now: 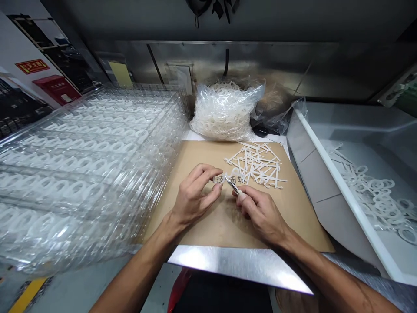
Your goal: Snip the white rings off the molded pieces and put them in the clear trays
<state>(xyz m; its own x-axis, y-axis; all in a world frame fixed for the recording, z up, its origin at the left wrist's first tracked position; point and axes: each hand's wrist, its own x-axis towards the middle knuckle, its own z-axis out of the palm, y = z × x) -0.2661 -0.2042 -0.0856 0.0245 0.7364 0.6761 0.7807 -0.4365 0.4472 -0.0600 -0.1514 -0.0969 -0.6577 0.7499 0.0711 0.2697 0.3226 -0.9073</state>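
Right hand (262, 214) grips metal tweezers (232, 186). Left hand (195, 194) curled, fingertips by white plastic piece (228, 176), hold unclear. Both over kraft cardboard (224, 228).

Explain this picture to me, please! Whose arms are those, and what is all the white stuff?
A camera worn on a person's head took this picture, so you see what they see, looking down at their own arms. The right hand holds a small metal tool in its fingers. The left hand is close beside it, near a small white piece. Under them is a brown cardboard sheet with a pile of white plastic strips on it. Behind the pile is a clear bag of white rings. On the left are stacked clear trays, and on the right is a white bin with more rings.
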